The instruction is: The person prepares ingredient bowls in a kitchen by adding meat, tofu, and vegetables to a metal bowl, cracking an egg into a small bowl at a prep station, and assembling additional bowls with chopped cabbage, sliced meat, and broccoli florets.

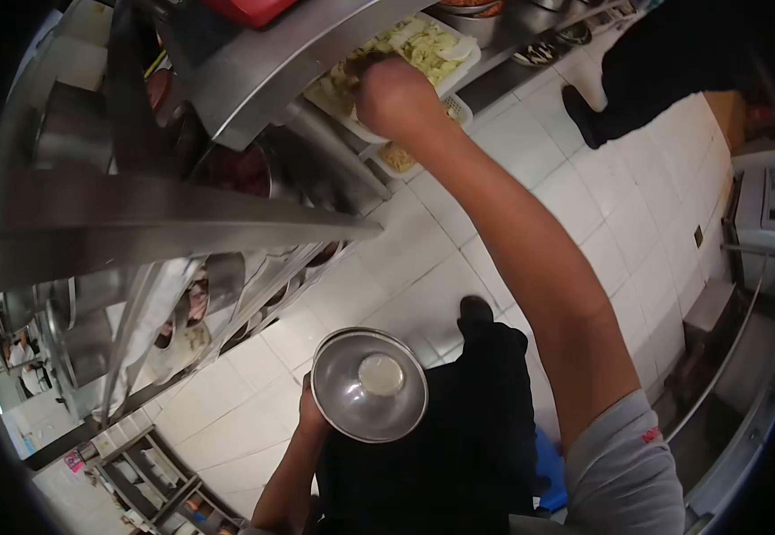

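Low in the view my left hand (310, 403) grips the side of a steel mixing bowl (338, 406). A round pale patch shows at the bottom of the bowl; I cannot make out whether it is food or a reflection. My right arm stretches forward, and my right hand (393, 96) is at a white tray (469, 59) on a low shelf. Chopped pale green leaves, like cabbage (436, 49), fill this tray. My right fingers are blurred and hidden behind the back of the hand.
A smaller container of shredded food (397, 159) sits under the tray. Steel counter edges (298, 67) and a shelf rail (182, 218) stand at the left. Bowls with meat (198, 299) line a lower shelf. Another person's leg (646, 76) is at the upper right.
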`<state>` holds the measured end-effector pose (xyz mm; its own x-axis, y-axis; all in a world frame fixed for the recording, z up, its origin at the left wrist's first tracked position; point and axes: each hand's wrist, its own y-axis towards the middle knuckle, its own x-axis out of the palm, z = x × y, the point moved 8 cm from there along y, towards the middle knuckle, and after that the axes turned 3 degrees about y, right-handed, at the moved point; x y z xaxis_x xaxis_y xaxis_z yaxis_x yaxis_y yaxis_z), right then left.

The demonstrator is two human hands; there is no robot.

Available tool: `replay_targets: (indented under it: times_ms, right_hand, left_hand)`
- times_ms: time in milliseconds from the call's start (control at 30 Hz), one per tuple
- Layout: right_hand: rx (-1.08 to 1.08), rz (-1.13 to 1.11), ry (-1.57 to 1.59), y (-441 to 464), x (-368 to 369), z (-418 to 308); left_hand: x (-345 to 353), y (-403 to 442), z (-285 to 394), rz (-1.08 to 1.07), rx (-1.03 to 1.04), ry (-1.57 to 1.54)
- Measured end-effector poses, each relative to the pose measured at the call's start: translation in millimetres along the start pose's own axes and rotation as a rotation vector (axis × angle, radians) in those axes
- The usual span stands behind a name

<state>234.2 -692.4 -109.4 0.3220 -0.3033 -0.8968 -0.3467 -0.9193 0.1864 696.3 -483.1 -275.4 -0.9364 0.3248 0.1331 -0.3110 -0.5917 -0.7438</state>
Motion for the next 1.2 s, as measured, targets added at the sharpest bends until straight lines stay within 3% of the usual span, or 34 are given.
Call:
replay_targets:
  times_ms: [100, 167, 200, 300, 367, 433, 467, 500, 567, 600, 633, 733, 833, 933, 1033, 1100, 1200]
  right_hand:
    - [-0.165, 0.234, 0.017, 45.0, 17.7, 4.0]
    - [-0.225, 0.197, -0.032, 42.7, 43.5, 7.4]
    - [-0.254, 0.181, -0.060, 37.2, 49.4, 7.0]
    - [-0.200, -0.088, -0.215, 10.0, 72.5, 12.7]
    - [-0.317, 0.102, -0.094, -4.4, 53.5, 10.5]
    - [-0.438, 0.209, -0.002, -13.6, 31.0, 4.0]
    - [-0.390, 0.213, -0.001, -8.3, 19.6, 7.4]
    - [-0.345, 0.217, 0.001, -1.8, 7.8, 10.0]
    - [-0.309, 0.341, -0.072, 24.5, -12.6, 14.1]
    - [-0.202, 0.198, -0.059, 50.1, -18.4, 18.6]
    - [-0.265, 0.251, -0.127, 87.1, -15.0, 27.3]
    - [-0.387, 0.015, -0.136, 153.1, 19.5, 47.3]
    - [-0.238, -0.194, -0.177, 147.4, 34.5, 57.0]
    - [-0.119, -0.573, -0.288, 121.7, 48.9, 55.5]
    - [-0.126, -0.625, -0.402, 139.9, 63.7, 66.4]
    - [-0.222, -0.404, -0.377, 174.4, 83.3, 91.9]
    - [-0.312, -0.103, -0.165, 177.7, 44.0, 89.8]
  left_hand:
    - [-7.8, 52.7, -25.4, 0.064, 0.184, 0.412]
    - [-3.7, 69.6, -26.4, 0.049, 0.210, 0.411]
    - [-1.0, 79.2, -24.3, 0.030, 0.174, 0.249]
    - [2.6, 105.7, -19.4, -0.037, 0.144, -0.022]
    - [2.0, 119.1, -18.4, -0.031, 0.094, -0.212]
    - [-10.2, 135.2, -18.3, -0.017, 0.168, -0.053]
    - [-19.1, 140.3, -21.8, -0.002, 0.204, 0.026]
    - [-32.4, 144.9, -26.5, 0.152, 0.249, 0.165]
    - [-25.9, 140.9, -19.0, 0.108, 0.275, 0.168]
    - [-16.1, 128.3, -6.0, 0.087, 0.286, 0.174]
    - [-4.5, 114.4, 6.9, 0.146, 0.323, 0.186]
    - [-9.8, 101.9, -2.0, 0.197, 0.363, 0.267]
    - [-16.8, 87.3, -17.0, 0.227, 0.340, 0.160]
    - [-19.6, 75.6, -28.7, 0.259, 0.293, 0.009]
    - [-11.3, 71.6, -34.6, 0.237, 0.263, -0.050]
    - [-1.5, 72.3, -30.7, 0.236, 0.249, -0.064]
    - [22.3, 79.4, -23.2, 0.276, 0.228, -0.061]
